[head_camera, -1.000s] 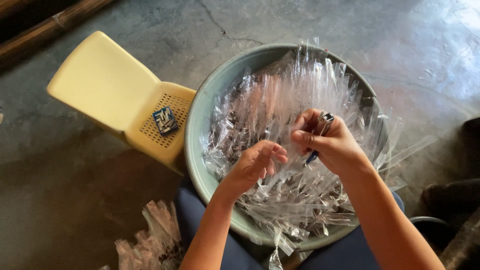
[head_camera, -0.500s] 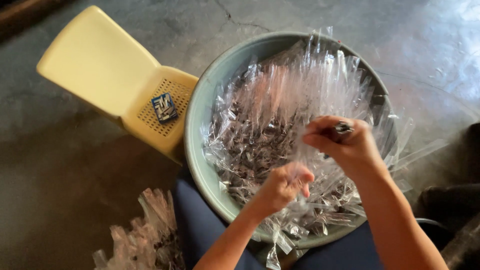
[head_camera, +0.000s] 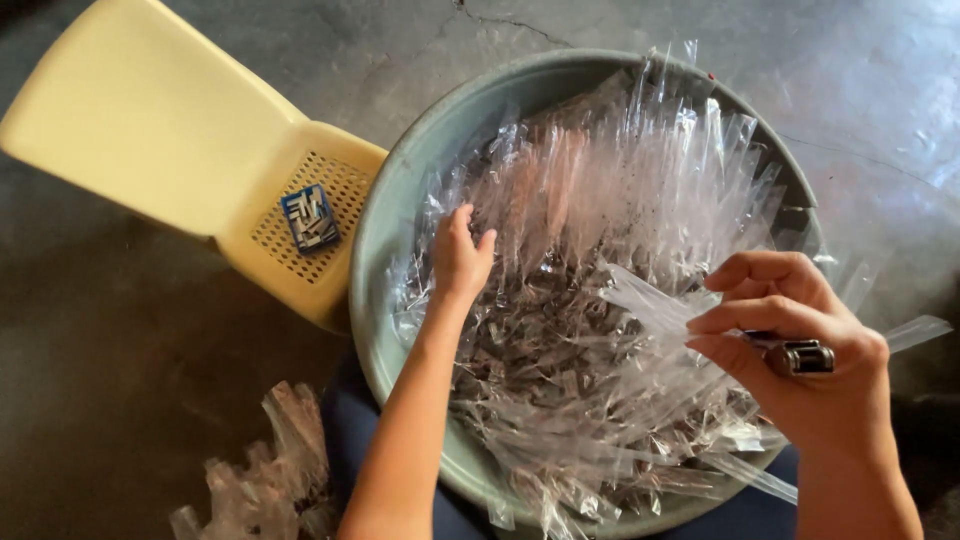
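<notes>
A large grey-green basin (head_camera: 400, 190) rests on my lap, filled with many long clear plastic packets (head_camera: 640, 190) that hold small dark pieces. My left hand (head_camera: 458, 258) reaches into the left side of the pile, fingers spread over the packets. My right hand (head_camera: 795, 340) hovers over the basin's right side, closed around a small dark metal tool (head_camera: 800, 356), and its fingertips pinch a clear plastic packet (head_camera: 650, 300) that trails to the left.
A pale yellow plastic chair (head_camera: 150, 130) lies on the concrete floor at left, with a small blue box (head_camera: 309, 218) on its perforated seat. A heap of clear packets (head_camera: 265, 480) sits on the floor at lower left.
My left hand has moved from the basin's near edge up into the pile's left side. My right hand has dropped to the right, still gripping the tool. The camera has come closer.
</notes>
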